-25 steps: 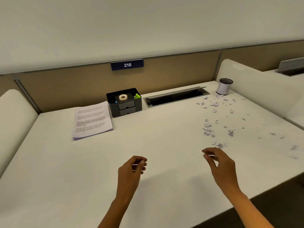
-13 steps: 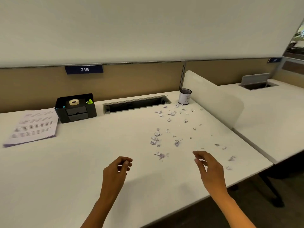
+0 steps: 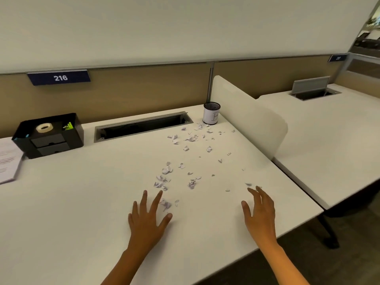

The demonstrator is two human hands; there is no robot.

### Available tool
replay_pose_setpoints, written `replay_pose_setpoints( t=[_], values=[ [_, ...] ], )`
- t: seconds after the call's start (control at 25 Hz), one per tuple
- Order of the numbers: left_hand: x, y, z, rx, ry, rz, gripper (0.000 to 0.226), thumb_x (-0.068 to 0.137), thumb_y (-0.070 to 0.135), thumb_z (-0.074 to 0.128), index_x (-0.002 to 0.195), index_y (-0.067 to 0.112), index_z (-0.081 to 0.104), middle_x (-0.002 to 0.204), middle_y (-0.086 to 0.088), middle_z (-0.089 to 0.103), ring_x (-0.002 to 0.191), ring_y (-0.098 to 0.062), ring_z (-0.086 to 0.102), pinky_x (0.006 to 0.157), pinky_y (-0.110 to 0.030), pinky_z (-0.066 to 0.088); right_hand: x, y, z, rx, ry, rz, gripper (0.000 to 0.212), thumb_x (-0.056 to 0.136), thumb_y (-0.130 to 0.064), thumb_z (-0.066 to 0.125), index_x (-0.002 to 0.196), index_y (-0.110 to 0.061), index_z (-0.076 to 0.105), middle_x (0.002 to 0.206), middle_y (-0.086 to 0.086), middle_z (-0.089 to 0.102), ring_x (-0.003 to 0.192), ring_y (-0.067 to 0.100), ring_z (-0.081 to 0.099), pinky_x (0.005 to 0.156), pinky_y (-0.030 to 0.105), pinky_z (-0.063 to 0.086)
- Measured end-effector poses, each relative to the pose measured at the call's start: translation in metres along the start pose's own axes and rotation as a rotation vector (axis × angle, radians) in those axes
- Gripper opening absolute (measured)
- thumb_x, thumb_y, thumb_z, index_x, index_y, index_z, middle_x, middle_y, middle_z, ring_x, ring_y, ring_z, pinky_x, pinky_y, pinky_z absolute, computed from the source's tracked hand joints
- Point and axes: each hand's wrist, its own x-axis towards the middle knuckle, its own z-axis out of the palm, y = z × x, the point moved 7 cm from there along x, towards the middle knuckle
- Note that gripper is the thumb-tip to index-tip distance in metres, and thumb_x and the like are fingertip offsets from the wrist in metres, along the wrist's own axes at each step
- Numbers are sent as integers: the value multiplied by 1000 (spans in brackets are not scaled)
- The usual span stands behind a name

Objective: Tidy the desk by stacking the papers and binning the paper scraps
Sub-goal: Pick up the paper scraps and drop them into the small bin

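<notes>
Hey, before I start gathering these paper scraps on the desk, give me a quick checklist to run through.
1. Left hand empty, fingers spread: ok.
2. Right hand empty, open: ok.
3. Scraps gathered into one pile: not ok, scattered from the hands to the cup.
4. Cup upright, mouth open: ok.
5. Papers stacked squarely: cannot tell, cut off at the left edge.

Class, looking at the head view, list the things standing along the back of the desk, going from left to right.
papers → black organiser → cable slot → cup → white divider
</notes>
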Motion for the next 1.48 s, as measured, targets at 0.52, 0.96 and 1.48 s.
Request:
replay_pose_setpoints(
  t=[0.52, 0.96, 1.48],
  values=[
    [78, 32, 31, 117, 153, 110, 87, 76, 74, -15, 148, 27, -1, 159, -3, 5, 147, -23, 2, 118, -44, 0, 72, 32, 50, -317, -113, 23, 58, 97, -48, 28, 150, -31, 11, 160, 6, 1, 147, 25, 4, 121, 37, 6],
    [84, 79, 55, 106, 144, 127, 78, 83, 72, 18, 148, 29, 21, 155, 12, 17, 145, -14, 15, 118, -33, 7, 115, -8, 83, -46, -312, -298, 54, 99, -37, 39, 147, -20, 26, 154, -4, 26, 144, 13, 17, 116, 22, 12],
    [44, 98, 60, 52, 276, -59, 79, 88, 67, 13, 143, 16, 37, 146, 3, 41, 138, -15, 35, 118, -35, 11, 71, -2, 49, -397, -771, -860, 78, 90, 14, 30, 150, -21, -5, 158, 4, -13, 147, 24, -1, 108, 27, 31]
  ],
)
